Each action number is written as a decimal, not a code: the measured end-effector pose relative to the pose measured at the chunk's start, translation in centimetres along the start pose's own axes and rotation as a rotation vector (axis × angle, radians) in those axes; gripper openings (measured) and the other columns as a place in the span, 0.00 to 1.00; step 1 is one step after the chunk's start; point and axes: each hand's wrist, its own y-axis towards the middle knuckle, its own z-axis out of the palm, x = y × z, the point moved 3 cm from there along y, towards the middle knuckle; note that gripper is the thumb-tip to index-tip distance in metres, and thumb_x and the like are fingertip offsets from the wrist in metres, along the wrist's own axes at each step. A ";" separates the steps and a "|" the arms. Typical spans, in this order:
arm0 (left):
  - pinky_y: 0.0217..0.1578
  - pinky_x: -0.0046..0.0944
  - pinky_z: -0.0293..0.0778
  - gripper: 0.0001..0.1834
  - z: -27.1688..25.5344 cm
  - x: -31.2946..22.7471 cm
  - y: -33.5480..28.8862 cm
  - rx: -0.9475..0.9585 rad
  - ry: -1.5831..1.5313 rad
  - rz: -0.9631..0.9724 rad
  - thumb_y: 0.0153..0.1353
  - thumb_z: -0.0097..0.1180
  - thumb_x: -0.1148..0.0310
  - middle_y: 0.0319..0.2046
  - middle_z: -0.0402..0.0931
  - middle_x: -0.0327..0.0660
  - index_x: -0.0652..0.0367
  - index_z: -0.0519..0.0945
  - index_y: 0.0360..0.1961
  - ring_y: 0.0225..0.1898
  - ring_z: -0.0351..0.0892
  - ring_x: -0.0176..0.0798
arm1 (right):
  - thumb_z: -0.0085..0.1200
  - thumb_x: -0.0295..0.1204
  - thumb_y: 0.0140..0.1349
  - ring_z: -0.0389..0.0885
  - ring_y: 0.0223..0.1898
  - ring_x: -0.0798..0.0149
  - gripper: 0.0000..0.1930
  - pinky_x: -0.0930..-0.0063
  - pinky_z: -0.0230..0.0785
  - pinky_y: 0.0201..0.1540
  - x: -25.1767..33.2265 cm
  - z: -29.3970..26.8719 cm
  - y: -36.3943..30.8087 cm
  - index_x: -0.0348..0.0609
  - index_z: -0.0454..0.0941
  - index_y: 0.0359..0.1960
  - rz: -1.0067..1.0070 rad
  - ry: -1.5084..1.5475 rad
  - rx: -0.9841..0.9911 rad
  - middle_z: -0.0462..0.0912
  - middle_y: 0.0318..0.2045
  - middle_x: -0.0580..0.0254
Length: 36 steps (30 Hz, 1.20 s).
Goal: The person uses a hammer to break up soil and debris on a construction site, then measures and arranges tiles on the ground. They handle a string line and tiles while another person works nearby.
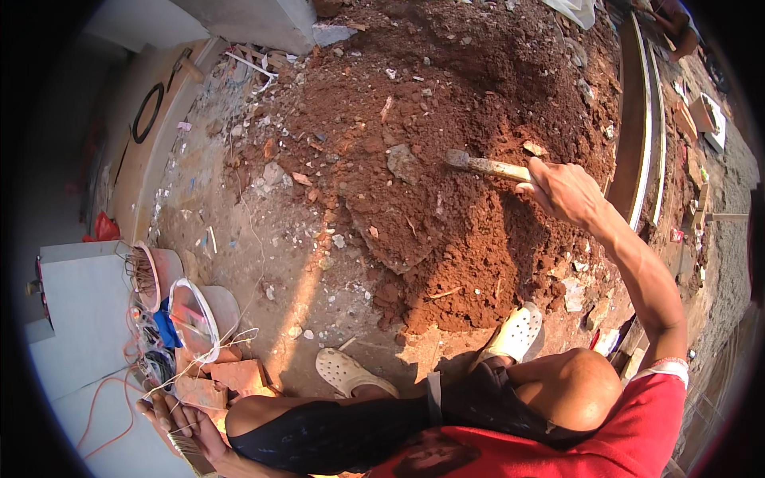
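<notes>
Right fingers (542,177) wrap a hammer (496,166), seemingly.

A wooden-handled tool (500,169) is being gripped in the right hand (566,192) above the red soil (430,223). Left of the soil, the left hand (190,426) is being held half-curled, and two buckets (223,309) are being flanked by bricks (239,375).

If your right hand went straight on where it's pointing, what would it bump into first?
The hammer in the right hand leads, pointing left; it would probably meet the grey rock first, though loose red soil may come sooner, as height is unclear.
</notes>
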 end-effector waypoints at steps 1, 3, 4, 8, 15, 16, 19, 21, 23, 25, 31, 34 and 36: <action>0.15 0.29 0.58 0.14 0.2 -0.1 -0.5 -0.056 0.024 0.023 0.81 0.35 0.67 0.27 0.67 0.38 0.62 0.69 0.56 0.16 0.59 0.28 | 0.46 0.54 0.74 0.77 0.21 0.42 0.26 0.48 0.69 0.26 0.0 -0.6 0.3 0.39 0.65 0.37 0.009 -0.010 -0.016 0.79 0.21 0.46; 0.15 0.29 0.58 0.12 1.1 -0.5 -1.6 -0.172 0.070 0.077 0.81 0.34 0.67 0.27 0.67 0.38 0.60 0.69 0.54 0.16 0.59 0.28 | 0.46 0.54 0.74 0.78 0.22 0.41 0.26 0.48 0.69 0.27 -0.9 -1.8 2.1 0.39 0.65 0.38 0.015 -0.031 -0.140 0.79 0.21 0.45; 0.15 0.29 0.58 0.12 1.2 -0.7 -1.8 -0.207 0.101 0.084 0.81 0.34 0.67 0.27 0.67 0.38 0.60 0.68 0.54 0.16 0.59 0.28 | 0.46 0.54 0.74 0.79 0.23 0.40 0.25 0.48 0.69 0.28 -2.2 -2.8 4.2 0.39 0.65 0.38 0.008 -0.038 -0.250 0.80 0.22 0.45; 0.15 0.29 0.59 0.09 0.4 -2.1 -2.3 -0.021 0.037 0.045 0.80 0.35 0.68 0.27 0.66 0.38 0.58 0.67 0.52 0.16 0.59 0.28 | 0.43 0.52 0.76 0.80 0.26 0.38 0.25 0.47 0.70 0.30 -5.2 -2.6 15.0 0.38 0.65 0.39 0.032 -0.040 -0.375 0.79 0.23 0.41; 0.15 0.30 0.59 0.09 0.1 -2.1 -3.2 0.181 -0.122 -0.002 0.79 0.38 0.69 0.28 0.66 0.39 0.60 0.68 0.53 0.16 0.59 0.30 | 0.43 0.53 0.76 0.74 0.19 0.41 0.25 0.48 0.65 0.25 0.3 2.2 14.4 0.40 0.64 0.35 -0.077 0.093 -0.147 0.72 0.16 0.44; 0.15 0.30 0.59 0.09 0.2 -2.1 -3.1 0.177 -0.115 -0.001 0.79 0.38 0.69 0.28 0.67 0.39 0.60 0.69 0.52 0.16 0.59 0.31 | 0.43 0.53 0.76 0.74 0.19 0.42 0.25 0.48 0.66 0.25 1.4 2.4 12.6 0.41 0.64 0.35 -0.095 0.088 -0.119 0.72 0.16 0.45; 0.15 0.29 0.57 0.09 0.3 -1.5 -2.4 0.202 -0.110 -0.014 0.79 0.38 0.69 0.28 0.68 0.40 0.61 0.69 0.50 0.15 0.59 0.30 | 0.43 0.54 0.76 0.74 0.18 0.42 0.25 0.47 0.65 0.25 1.9 -0.2 7.6 0.42 0.64 0.34 -0.196 -0.029 -0.158 0.70 0.15 0.47; 0.14 0.28 0.54 0.11 -0.3 -2.1 -2.5 0.259 -0.087 -0.053 0.80 0.34 0.70 0.29 0.70 0.39 0.62 0.70 0.46 0.16 0.59 0.28 | 0.43 0.56 0.75 0.75 0.19 0.39 0.26 0.47 0.66 0.26 1.7 -2.2 7.6 0.42 0.64 0.35 -0.177 -0.021 -0.183 0.71 0.16 0.46; 0.14 0.28 0.55 0.09 -0.5 -2.6 -2.7 0.157 -0.003 0.015 0.80 0.35 0.70 0.28 0.68 0.39 0.61 0.69 0.46 0.16 0.58 0.28 | 0.42 0.57 0.75 0.75 0.20 0.38 0.27 0.46 0.66 0.27 0.4 -3.6 10.9 0.41 0.64 0.36 -0.123 -0.017 -0.289 0.72 0.17 0.45; 0.14 0.28 0.57 0.07 -1.8 -2.8 -2.6 0.162 0.004 0.060 0.79 0.35 0.71 0.28 0.68 0.40 0.59 0.67 0.47 0.15 0.57 0.28 | 0.42 0.57 0.74 0.76 0.23 0.36 0.28 0.45 0.67 0.29 -1.9 -4.4 16.5 0.39 0.64 0.38 -0.084 -0.029 -0.398 0.74 0.18 0.42; 0.15 0.28 0.59 0.06 -0.4 -2.9 -4.1 -0.002 0.039 0.140 0.78 0.35 0.73 0.28 0.66 0.39 0.59 0.67 0.46 0.16 0.57 0.27 | 0.43 0.53 0.75 0.83 0.39 0.31 0.28 0.40 0.73 0.41 3.0 1.8 21.4 0.32 0.71 0.42 -0.055 0.081 -0.186 0.83 0.31 0.33; 0.15 0.27 0.59 0.06 -3.7 -4.0 -2.9 0.159 0.106 0.105 0.77 0.36 0.74 0.30 0.67 0.40 0.59 0.67 0.48 0.16 0.58 0.27 | 0.42 0.56 0.75 0.83 0.37 0.33 0.28 0.41 0.73 0.40 3.3 1.3 15.5 0.36 0.69 0.43 -0.129 0.015 -0.078 0.83 0.29 0.36; 0.15 0.27 0.60 0.09 -1.7 -3.5 -3.4 0.060 0.127 0.143 0.77 0.36 0.74 0.32 0.68 0.41 0.60 0.67 0.52 0.16 0.59 0.27 | 0.41 0.57 0.74 0.83 0.35 0.34 0.28 0.41 0.73 0.38 5.6 -1.2 12.0 0.38 0.68 0.43 -0.108 -0.052 -0.040 0.82 0.27 0.38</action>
